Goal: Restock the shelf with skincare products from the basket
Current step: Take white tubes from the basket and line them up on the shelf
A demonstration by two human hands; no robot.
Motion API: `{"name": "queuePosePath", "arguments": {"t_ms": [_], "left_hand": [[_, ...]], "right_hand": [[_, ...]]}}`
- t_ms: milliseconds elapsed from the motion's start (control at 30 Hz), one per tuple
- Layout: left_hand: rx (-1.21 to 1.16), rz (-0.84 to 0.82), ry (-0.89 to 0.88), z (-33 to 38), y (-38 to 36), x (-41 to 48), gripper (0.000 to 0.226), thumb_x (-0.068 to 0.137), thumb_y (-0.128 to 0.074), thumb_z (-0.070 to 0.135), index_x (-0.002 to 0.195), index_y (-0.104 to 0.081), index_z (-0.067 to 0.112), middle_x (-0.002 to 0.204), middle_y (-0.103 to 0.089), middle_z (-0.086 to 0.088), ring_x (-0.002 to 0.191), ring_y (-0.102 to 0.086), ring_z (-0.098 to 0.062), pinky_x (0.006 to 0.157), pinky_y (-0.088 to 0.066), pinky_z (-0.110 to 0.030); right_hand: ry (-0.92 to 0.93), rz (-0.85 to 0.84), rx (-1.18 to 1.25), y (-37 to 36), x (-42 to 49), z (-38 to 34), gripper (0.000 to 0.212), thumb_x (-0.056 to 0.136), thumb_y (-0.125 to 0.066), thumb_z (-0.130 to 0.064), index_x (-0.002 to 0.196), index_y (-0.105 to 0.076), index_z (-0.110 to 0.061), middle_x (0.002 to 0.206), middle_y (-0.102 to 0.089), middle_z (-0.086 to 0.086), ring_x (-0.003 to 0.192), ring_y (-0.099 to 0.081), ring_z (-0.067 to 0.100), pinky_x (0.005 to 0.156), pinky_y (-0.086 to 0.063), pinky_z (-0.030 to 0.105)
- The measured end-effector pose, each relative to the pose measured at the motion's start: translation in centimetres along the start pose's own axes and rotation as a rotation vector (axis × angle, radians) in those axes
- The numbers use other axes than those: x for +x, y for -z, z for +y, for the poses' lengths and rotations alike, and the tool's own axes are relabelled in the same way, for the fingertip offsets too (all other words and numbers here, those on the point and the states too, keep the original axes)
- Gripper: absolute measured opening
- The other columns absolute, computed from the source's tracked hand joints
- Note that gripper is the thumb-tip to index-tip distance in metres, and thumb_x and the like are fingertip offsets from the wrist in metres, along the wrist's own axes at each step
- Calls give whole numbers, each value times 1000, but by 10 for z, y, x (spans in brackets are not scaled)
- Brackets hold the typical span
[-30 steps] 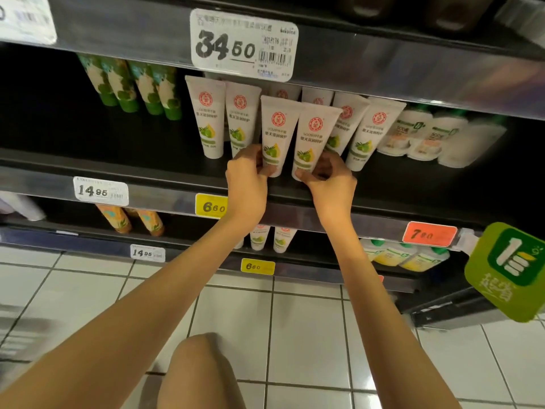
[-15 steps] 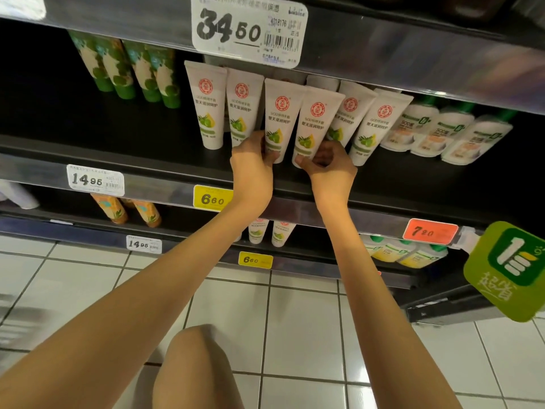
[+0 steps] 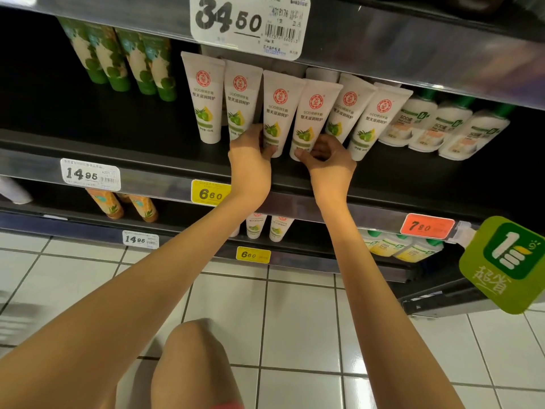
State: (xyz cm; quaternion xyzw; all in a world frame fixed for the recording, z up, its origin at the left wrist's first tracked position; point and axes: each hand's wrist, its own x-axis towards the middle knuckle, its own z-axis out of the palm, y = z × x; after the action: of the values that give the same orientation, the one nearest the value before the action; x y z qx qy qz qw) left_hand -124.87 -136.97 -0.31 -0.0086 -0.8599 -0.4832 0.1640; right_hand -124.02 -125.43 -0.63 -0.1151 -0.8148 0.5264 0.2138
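- The left thumb (image 3: 269, 149) is pressing on the front of the third tube (image 3: 280, 110) near its cap end, and the other fingers are curling behind it. The left hand (image 3: 250, 163) is thus pinching that tube.
- The right fingers (image 3: 323, 147) are curling round the cap end of the fourth tube (image 3: 309, 116), with the thumb lying across its lower front. The right hand (image 3: 330, 165) is gripping it.
- Both tubes are standing cap-down and touching side by side within a front row of six like tubes (image 3: 203, 98). Each is showing a white body, a round red emblem, grey lettering, and green fruit with a yellow drop.
- The row is sitting toward the front of a dark shelf (image 3: 112, 137), with further white tubes partly showing behind.
- Green-patterned tubes (image 3: 126, 60) are standing on the same shelf to the left, well apart. White bottles with green caps (image 3: 442, 125) are leaning just beside the row on the right.
- A yellow price tag (image 3: 211, 193) is sitting on the shelf edge beside the left wrist.
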Motion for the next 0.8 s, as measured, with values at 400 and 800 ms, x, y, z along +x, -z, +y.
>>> {"name": "queuePosePath", "arguments": {"t_ms": [400,800], "left_hand": [[-46,24,97,8,8,-12,31,89,-56,8,119,-59,5,119,-63,-12,114,-58,-22,99,-45,-33],[-135,225,229,-37,165,-89,31,89,-56,16,121,-58,16,114,-61,7,102,-58,1,80,-42,3]], "right_hand": [[-10,44,-34,6,-20,-8,39,80,-70,-12,115,-59,0,109,-65,12,97,-62,17,76,-45,7],[14,-408,243,-58,-119,-77,17,88,-59,-17,104,-64,-14,84,-60,-15,76,-54,-18,67,-41,-1]]}}
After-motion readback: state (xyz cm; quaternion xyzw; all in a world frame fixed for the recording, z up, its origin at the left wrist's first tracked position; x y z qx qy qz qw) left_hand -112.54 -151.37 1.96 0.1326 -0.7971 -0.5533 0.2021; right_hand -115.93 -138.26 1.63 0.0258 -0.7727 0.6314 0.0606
